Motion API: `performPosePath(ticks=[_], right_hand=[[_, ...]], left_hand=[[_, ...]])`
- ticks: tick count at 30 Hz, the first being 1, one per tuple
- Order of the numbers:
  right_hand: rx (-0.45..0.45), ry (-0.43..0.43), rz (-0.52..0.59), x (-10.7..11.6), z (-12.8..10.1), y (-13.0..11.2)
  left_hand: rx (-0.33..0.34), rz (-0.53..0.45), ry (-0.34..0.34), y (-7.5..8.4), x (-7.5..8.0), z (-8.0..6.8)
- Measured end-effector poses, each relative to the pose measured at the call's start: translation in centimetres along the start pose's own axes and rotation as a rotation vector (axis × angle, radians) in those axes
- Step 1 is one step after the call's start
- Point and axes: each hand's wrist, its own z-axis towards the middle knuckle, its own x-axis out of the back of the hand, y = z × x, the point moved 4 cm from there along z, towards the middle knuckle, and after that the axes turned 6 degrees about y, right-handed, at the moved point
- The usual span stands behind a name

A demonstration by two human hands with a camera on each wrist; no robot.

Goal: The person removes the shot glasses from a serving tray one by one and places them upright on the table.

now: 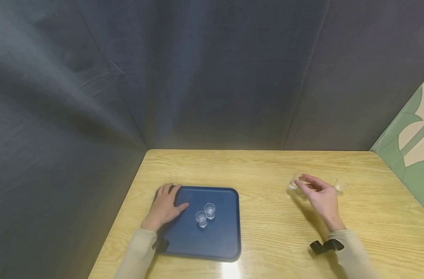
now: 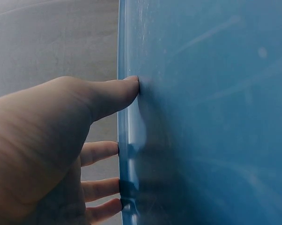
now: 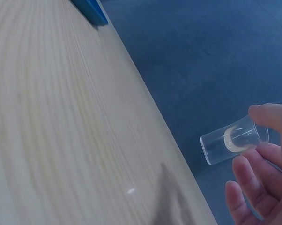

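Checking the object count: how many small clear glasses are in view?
4. Two glasses stand on the blue tray, at and. One glass is pinched in the right hand. One glass stands on the table just right of that hand. None seems hidden.

A small clear shot glass is held in the air at the lower right, pinched between the thumb above and the fingertips below of the right hand. The glass lies tilted on its side, its open mouth pointing left and slightly down, its thick base toward the thumb. It is off the light wooden worktop, whose grain runs along the left half of the view. The hand's shadow falls on the wood near the bottom edge. A corner of a blue tray sits at the top, well apart from the glass. Dark blue-grey fabric fills the background on the right.
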Motion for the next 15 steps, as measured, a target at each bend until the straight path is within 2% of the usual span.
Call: performPosePath(ticks=[8, 15], right_hand=[[-0.091, 0.048, -0.038, 1.7, 1.3, 1.8], [-0.095, 0.079, -0.103, 3.6, 1.9, 2.3]], left_hand=[[-0.001, -0.004, 0.002, 0.0, 0.1, 0.0], [0.000, -0.003, -0.001, -0.1, 0.0, 0.1]])
